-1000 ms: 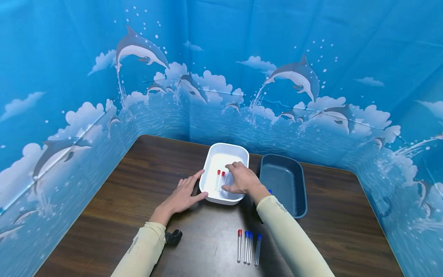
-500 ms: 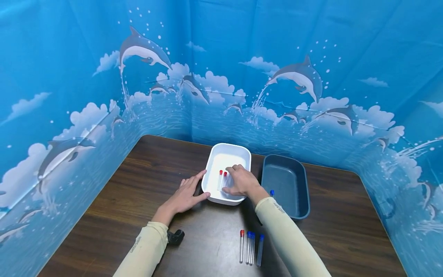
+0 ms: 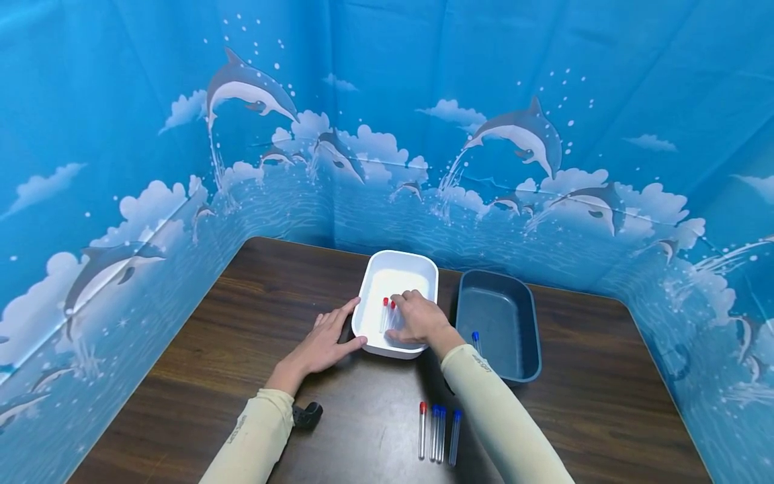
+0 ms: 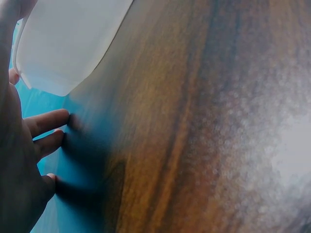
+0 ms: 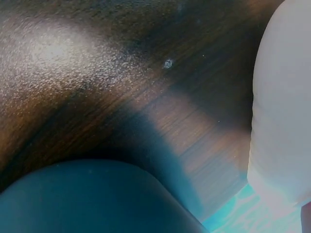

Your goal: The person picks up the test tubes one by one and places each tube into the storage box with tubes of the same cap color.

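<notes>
In the head view two red-capped test tubes (image 3: 383,317) lie side by side in a white tray (image 3: 405,259). My right hand (image 3: 420,319) reaches into this tray from the right. Its thumb and fingertips are spread apart at the right-hand tube, and the fingers partly cover its red cap. At the tray's front left corner, my left hand (image 3: 323,343) touches the rim with straight, spread fingers and thumb. The left wrist view shows the left fingers (image 4: 51,121) beside the tray's pale wall (image 4: 73,43). The right hand's palm side is hidden.
A dark blue-grey tray (image 3: 508,316) stands right of the white one, with a blue-capped test tube (image 3: 476,341) in it. Near the table's front lie a red-capped tube (image 3: 422,430) and three blue-capped tubes (image 3: 455,438). A dolphin-print curtain (image 3: 387,168) borders the table.
My right hand has shifted slightly left over the right-hand red-capped tube. More of the blue-capped tube in the dark tray shows. The left hand stays at the rim.
</notes>
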{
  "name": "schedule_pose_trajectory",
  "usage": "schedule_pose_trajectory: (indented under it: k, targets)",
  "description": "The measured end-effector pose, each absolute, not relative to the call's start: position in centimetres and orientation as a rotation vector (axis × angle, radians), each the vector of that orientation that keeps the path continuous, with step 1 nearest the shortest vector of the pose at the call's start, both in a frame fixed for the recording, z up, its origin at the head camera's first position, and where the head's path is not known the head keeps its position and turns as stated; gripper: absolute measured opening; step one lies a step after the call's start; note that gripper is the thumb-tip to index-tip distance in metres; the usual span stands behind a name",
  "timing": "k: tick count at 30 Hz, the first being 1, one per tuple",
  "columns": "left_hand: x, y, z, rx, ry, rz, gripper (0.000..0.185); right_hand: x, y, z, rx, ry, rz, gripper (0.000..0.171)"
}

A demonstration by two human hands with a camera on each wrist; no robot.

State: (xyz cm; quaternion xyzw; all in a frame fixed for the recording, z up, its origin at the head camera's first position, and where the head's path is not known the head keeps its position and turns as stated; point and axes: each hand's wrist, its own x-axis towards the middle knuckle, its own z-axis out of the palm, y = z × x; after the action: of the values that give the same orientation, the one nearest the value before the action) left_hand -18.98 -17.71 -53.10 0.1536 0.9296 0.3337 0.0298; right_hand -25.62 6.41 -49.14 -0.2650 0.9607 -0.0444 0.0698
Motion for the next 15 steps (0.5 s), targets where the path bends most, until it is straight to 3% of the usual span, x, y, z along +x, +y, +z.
schedule_pose_trajectory:
  k: [15]
  targets:
    - [-18.83,-17.68,-52.97,0.467,2.848,1.049,0.086,-25.42,6.22,-49.21,-0.826,2.872,-0.081,0.084]
